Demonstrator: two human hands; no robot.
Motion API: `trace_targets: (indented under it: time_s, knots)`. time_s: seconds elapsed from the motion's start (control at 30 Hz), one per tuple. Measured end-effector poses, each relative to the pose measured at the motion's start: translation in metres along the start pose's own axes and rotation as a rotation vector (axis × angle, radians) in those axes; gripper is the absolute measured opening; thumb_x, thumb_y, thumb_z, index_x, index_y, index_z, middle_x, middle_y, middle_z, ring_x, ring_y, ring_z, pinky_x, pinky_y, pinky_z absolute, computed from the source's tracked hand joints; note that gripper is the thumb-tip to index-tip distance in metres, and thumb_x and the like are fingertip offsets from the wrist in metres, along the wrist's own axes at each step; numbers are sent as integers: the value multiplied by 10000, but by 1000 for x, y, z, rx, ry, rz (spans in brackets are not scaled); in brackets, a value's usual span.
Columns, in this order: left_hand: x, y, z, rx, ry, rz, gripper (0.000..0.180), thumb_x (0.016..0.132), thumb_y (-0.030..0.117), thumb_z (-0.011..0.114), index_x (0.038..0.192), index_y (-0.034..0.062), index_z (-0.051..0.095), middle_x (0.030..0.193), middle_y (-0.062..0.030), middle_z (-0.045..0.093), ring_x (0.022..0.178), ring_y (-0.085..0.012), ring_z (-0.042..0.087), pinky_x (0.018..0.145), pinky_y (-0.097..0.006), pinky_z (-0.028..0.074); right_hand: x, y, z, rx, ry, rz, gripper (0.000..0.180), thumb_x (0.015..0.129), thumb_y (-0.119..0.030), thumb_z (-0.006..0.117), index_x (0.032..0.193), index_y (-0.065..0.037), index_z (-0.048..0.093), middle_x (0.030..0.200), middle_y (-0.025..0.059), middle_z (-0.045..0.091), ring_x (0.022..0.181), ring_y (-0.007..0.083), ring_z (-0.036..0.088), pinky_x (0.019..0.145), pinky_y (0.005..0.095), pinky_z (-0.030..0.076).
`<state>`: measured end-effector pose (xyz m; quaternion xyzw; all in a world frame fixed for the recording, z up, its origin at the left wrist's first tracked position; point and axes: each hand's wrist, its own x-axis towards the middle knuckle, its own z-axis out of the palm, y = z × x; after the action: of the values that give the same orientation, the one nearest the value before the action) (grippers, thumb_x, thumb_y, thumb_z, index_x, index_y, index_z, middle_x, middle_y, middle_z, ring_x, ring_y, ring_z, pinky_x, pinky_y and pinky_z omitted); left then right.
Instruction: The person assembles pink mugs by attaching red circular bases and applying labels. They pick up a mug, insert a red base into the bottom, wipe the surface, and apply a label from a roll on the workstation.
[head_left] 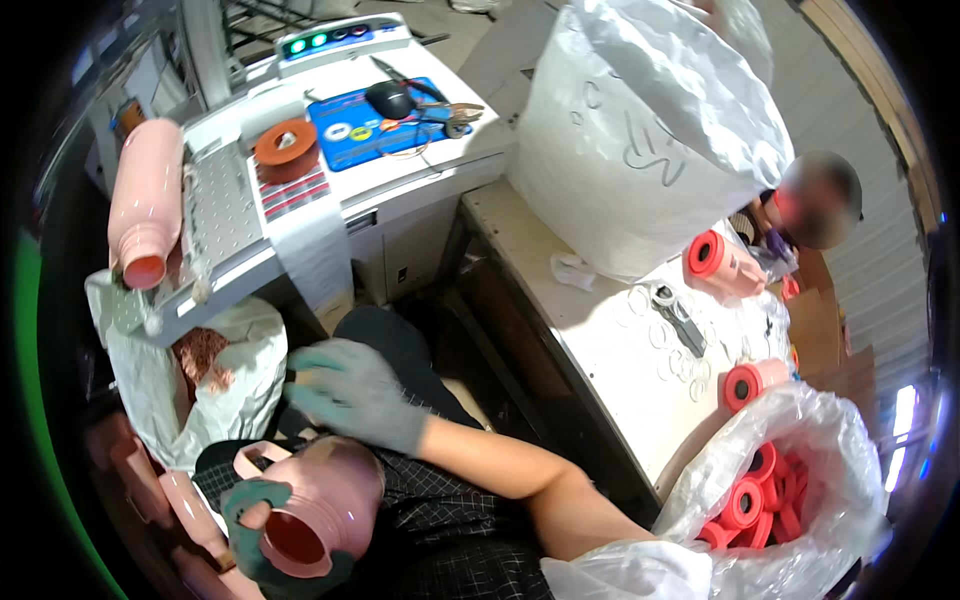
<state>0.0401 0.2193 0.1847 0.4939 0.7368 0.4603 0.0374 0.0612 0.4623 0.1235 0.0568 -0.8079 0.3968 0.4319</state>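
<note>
My left hand (248, 535), in a grey-green glove, is wrapped around the mouth end of a pink tumbler (345, 485) with a loop handle. The tumbler lies tilted over my lap, its open mouth toward me. Just beyond it is my gloved right hand (360, 392), fingers curled together and apart from the tumbler. A small dark bit shows at its fingertips, but what it holds I cannot make out. Beside that hand hangs a white bag (255, 350) with pinkish shavings (203, 352) inside. Several more pink tumblers (192, 510) lie below the bag at the left.
Another pink tumbler (150, 195) lies on the perforated machine bed (222, 205), near a brown tape roll (286, 150). A blue mat (350, 140) carries a black mouse (390, 99). At right are a tall white sack (640, 150), red lids (745, 500) in a plastic bag, and another person (775, 215).
</note>
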Motion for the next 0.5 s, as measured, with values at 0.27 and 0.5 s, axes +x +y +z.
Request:
trace_targets:
  time_s: [0.27, 0.5]
  knots:
    - [10, -16, 44, 12, -48, -50, 802, 593, 175, 924, 1284, 17, 548, 1127, -126, 638, 1058, -351, 626, 1115, -529, 433, -157, 3, -253, -496, 686, 774, 203, 937, -123, 756, 1105, -20, 707, 1045, 108, 721, 927, 197, 706, 852, 326, 574]
    - [46, -17, 54, -48, -156, -161, 767, 565, 258, 957, 1222, 59, 615, 1104, -128, 672, 1134, -362, 625, 1068, -519, 473, -204, 134, -413, -1248, 343, 1155, 372, 973, -397, 627, 1024, -46, 740, 1139, 203, 718, 1077, 394, 676, 912, 458, 523]
